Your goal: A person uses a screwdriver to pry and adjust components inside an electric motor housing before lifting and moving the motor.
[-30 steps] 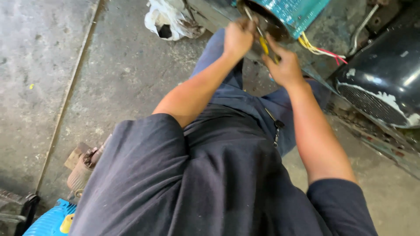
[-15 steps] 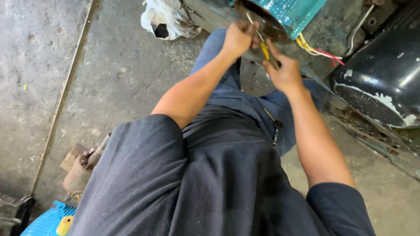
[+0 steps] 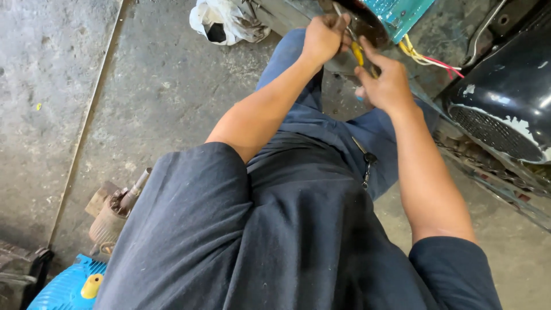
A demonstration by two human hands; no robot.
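1. Head view, general: the person looks down over a dark shirt and blue trousers towards a teal motor housing at the top edge of the frame. Both forearms reach forward to its open end.

2. Left hand: the grip is closed into a fist at the dark mouth of the housing. A thin metal shaft shows just above the knuckles; whether the fist clamps it cannot be told.

3. Right hand: the fingers are curled and the thumb extended, closed on a yellow-handled tool. The yellow handle lies between the two hands, tilted, its upper end pointing into the housing opening.

4. Wires: a bundle of yellow, red and white leads comes out from under the teal housing, just beside the right hand, apart from it.

5. Black cover: a glossy, domed, black part with a mesh face and chipped paint lies on the floor to the right, near the right forearm.

6. White plastic bag: crumpled on the concrete floor, left of the left hand, well apart from it.

7. Lower left: a rusty rotor with shaft rests on the floor beside the person's shirt; a blue ribbed casing with a yellow fitting sits in the corner just below it.

8. A small metal clip hangs at the trouser pocket.
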